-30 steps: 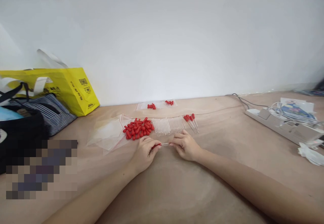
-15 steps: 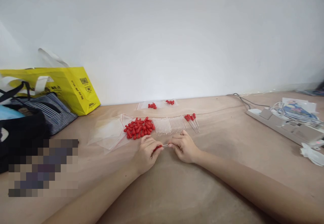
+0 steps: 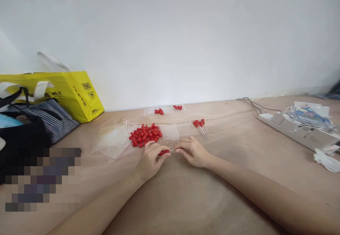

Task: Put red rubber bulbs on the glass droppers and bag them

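Observation:
My left hand (image 3: pixel 150 161) is closed, pinching a red rubber dropper bulb (image 3: pixel 163 152). A thin clear dropper tube (image 3: pixel 172 150) runs from the bulb's end into the fingertips of my right hand (image 3: pixel 195 153), which is closed on it. Whether the tube sits inside the bulb I cannot tell. Just beyond my left hand lies a pile of red bulbs (image 3: pixel 145 135). A row of clear tubes (image 3: pixel 176 132) is laid out behind my hands. To its right rest several droppers with red bulbs fitted (image 3: pixel 203 128).
Clear zip bags (image 3: pixel 111 143) lie left of the pile, and another bag with red bulbs (image 3: pixel 159 111) is near the wall. A yellow bag (image 3: pixel 79 96) and a striped pouch (image 3: pixel 60 118) stand left. At right sits a power strip (image 3: pixel 281 127) with cables.
My hands stay together on the bulb and tube, with the fingers shifted slightly; more of the red bulb now shows. The whole view has moved a little.

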A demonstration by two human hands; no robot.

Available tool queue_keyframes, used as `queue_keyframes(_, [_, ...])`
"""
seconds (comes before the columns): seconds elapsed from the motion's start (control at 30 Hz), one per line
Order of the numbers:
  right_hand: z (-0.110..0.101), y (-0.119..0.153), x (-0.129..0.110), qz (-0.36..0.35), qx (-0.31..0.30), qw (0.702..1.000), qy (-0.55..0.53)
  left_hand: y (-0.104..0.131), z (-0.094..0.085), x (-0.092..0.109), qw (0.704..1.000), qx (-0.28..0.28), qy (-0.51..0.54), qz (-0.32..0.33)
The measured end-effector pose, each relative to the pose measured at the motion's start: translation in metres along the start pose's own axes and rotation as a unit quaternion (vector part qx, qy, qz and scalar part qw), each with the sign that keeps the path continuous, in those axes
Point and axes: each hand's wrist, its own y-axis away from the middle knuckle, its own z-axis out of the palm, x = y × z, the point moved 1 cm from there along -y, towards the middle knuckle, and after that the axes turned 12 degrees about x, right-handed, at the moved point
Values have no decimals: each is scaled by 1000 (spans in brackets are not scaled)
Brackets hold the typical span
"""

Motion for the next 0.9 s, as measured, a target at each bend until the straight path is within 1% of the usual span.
queue_keyframes(0.1, [-4, 2, 2, -22, 0, 1000, 18, -1, -3, -4, 1000, 12, -5, 5])
queue_keyframes(0.23, [-2, 5, 3, -69, 2, 991, 118, -3, -1, -7, 1000, 1, -5, 8])
queue_keyframes(0.3, [0, 5, 5, -71, 5, 987, 145, -2, 0, -10, 1000, 11, -13, -7])
queue_keyframes(0.33, [0, 4, 7, -59, 10, 987, 149, -2, 0, -11, 999, 20, -21, -25])
queue_keyframes(0.4, [-3, 2, 18, 4, 36, 987, 158, -2, 0, -15, 996, 41, -38, -74])
queue_keyframes(0.47, [-9, 0, 33, 108, 74, 974, 183, -1, 0, -17, 991, 53, -52, -113])
queue_keyframes(0.53, [-17, -2, 49, 217, 97, 946, 219, -2, 0, -18, 989, 45, -63, -126])
queue_keyframes(0.6, [-22, -2, 61, 294, 92, 917, 254, -2, 1, -17, 990, 28, -74, -120])
queue_keyframes(0.67, [-24, -3, 67, 334, 76, 896, 283, -3, 1, -15, 991, 13, -84, -105])
queue_keyframes(0.73, [-23, -3, 69, 356, 67, 881, 304, -4, 1, -13, 992, 6, -89, -93])
queue_keyframes(0.8, [-21, -4, 70, 367, 66, 874, 313, -4, 1, -12, 992, -2, -90, -89])
queue_keyframes(0.9, [-17, -7, 72, 376, 66, 871, 310, -3, 1, -13, 992, -14, -90, -88])
